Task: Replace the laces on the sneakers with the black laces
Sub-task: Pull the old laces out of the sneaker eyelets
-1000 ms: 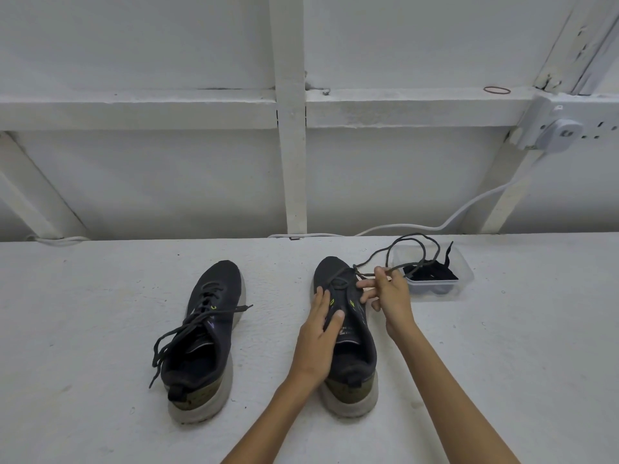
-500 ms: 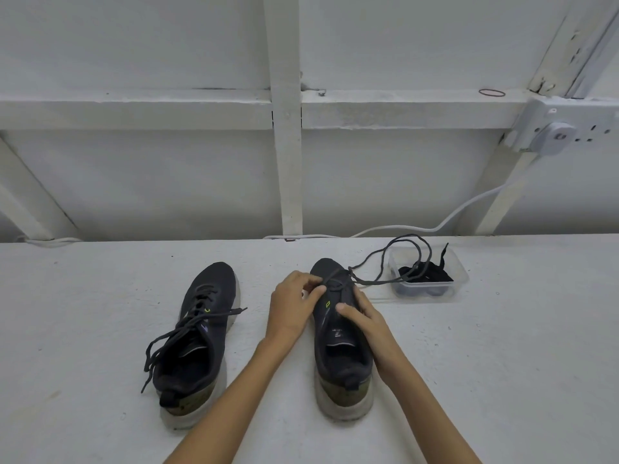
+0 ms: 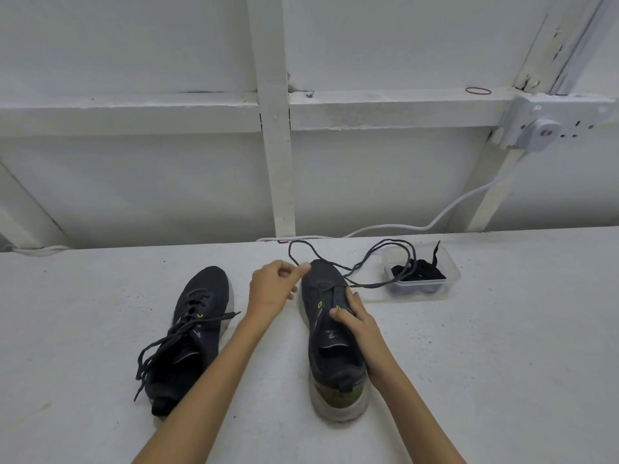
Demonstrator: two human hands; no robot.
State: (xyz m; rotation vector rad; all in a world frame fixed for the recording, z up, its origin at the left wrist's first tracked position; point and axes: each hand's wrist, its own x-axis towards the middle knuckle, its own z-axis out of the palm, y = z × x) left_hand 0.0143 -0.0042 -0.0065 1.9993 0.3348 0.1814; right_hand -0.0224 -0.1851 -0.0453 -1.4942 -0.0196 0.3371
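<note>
Two bare forearms reach forward over a white bench [image 3: 469,363]. Nearest, the right hand [image 3: 360,324] lies flat along the right sneaker [image 3: 330,333], fingers pressing its tongue and eyelet row; it grips nothing. The left hand [image 3: 273,286], well apart from the right, pinches one end of a dark lace [image 3: 368,262] beside the toe. That lace is threaded only through the lowest eyelets and loops away across the bench. To do this step well, I judge the pinched end should be drawn until both ends match, with the right hand steadying the shoe.

Count: two sneakers. The left sneaker [image 3: 197,326] is fully laced, untied. Farther off stands one clear plastic tub [image 3: 450,262] holding a black lace [image 3: 420,272]. Beyond, one white cable [image 3: 445,216] runs along the wall.
</note>
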